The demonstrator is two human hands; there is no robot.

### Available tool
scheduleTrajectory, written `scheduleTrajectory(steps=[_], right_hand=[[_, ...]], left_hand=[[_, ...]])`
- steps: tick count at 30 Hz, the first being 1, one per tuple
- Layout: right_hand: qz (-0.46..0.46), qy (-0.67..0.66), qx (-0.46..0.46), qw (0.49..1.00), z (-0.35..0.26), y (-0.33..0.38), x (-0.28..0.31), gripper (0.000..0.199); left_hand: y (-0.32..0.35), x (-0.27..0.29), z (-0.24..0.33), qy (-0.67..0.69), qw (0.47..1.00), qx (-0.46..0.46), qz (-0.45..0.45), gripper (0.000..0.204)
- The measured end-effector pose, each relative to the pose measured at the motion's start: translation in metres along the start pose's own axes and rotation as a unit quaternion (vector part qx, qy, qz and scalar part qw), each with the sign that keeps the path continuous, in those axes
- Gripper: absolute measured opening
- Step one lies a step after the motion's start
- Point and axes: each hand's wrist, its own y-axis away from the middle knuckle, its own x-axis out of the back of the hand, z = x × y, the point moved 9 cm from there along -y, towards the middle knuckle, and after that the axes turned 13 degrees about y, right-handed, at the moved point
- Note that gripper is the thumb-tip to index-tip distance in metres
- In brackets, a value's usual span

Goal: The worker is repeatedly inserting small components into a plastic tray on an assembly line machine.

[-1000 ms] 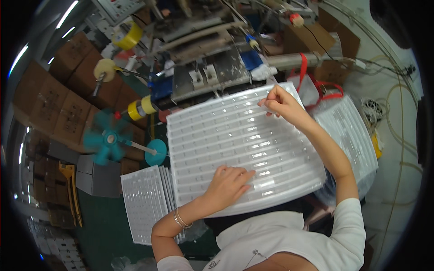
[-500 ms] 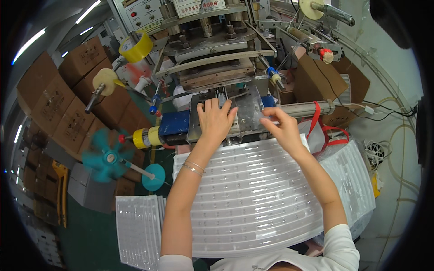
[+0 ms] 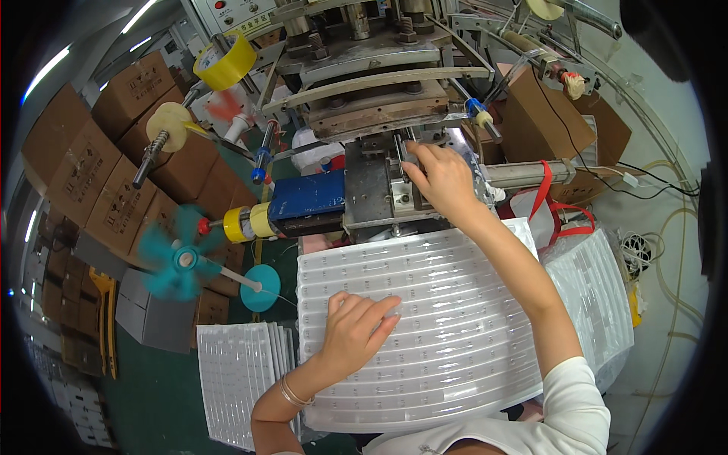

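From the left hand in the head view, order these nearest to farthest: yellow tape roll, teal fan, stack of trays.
From the left hand:
1. Stack of trays, just left, lower.
2. Teal fan, farther left, above the stack.
3. Yellow tape roll, far up-left by the machine.

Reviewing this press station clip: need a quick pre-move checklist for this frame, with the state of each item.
1. Right hand at the metal fixture under the press head: not ok, fingers sit in the machine zone.
2. Left hand flat on the white blister tray, steadying it: ok.
3. Tray lies flat in front of the fixture: ok.
4. Part seated in the fixture: cannot tell, the right hand covers it.
5. Spare tray stack beside the left forearm, apart from the working tray: ok.
6. Small teal fan spinning, apart from both hands: ok.
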Motion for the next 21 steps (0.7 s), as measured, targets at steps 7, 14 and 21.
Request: scheduleTrajectory(steps=[7, 14, 21], right_hand=[[-0.071, -0.099, -0.083, 0.989, 0.043, 0.058, 0.082, 0.034], [-0.281, -0.213, 0.104, 0.93, -0.035, 0.125, 0.176, 0.022], [-0.456, -0.06, 0.343, 0.819, -0.074, 0.28, 0.154, 0.026]], left_hand=[[0.056, 0.007, -0.032, 0.375, 0.882, 0.281, 0.053, 0.026], [0.094, -0.019, -0.031, 0.757, 0.476, 0.408, 0.186, 0.036], [0.086, -0.035, -0.006, 0.742, 0.559, 0.356, 0.104, 0.036]])
